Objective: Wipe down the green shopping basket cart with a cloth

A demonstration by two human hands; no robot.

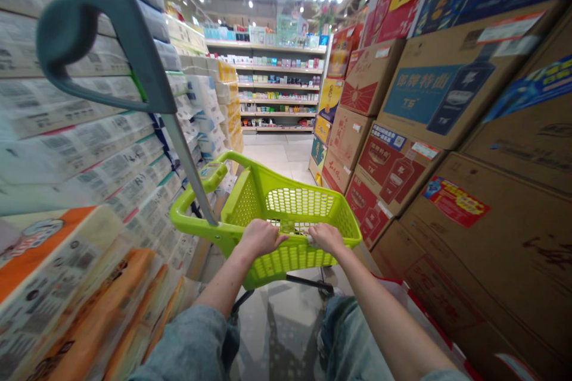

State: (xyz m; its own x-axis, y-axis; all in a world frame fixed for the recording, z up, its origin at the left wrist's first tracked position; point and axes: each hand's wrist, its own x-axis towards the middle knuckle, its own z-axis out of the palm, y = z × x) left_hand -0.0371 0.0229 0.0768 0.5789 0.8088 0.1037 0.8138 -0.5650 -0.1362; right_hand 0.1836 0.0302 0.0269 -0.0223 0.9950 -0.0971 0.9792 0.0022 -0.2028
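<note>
A lime-green plastic shopping cart (pixel 290 259) with perforated sides stands sideways in front of me. My left hand (pixel 261 238) is closed over its near rim, thumb pointing right. Farther right on that same rim, my right hand (pixel 328 238) has its fingers curled over the edge. Something small and whitish shows beside the right fingers, too small to name. From the cart's left end rises a grey pole with a dark grey looped handle (pixel 158 71); neither hand touches it. The basket's floor is partly hidden by the near rim and my hands.
Stacked paper packs (pixel 75 119) wall the left side, with orange packs (pixel 107 309) low beside me. Cardboard cartons (pixel 417 83) are piled high on the right, close to the cart. Ahead, a pale tiled aisle (pixel 279 152) leads to stocked shelves (pixel 277 86) under a lit sign.
</note>
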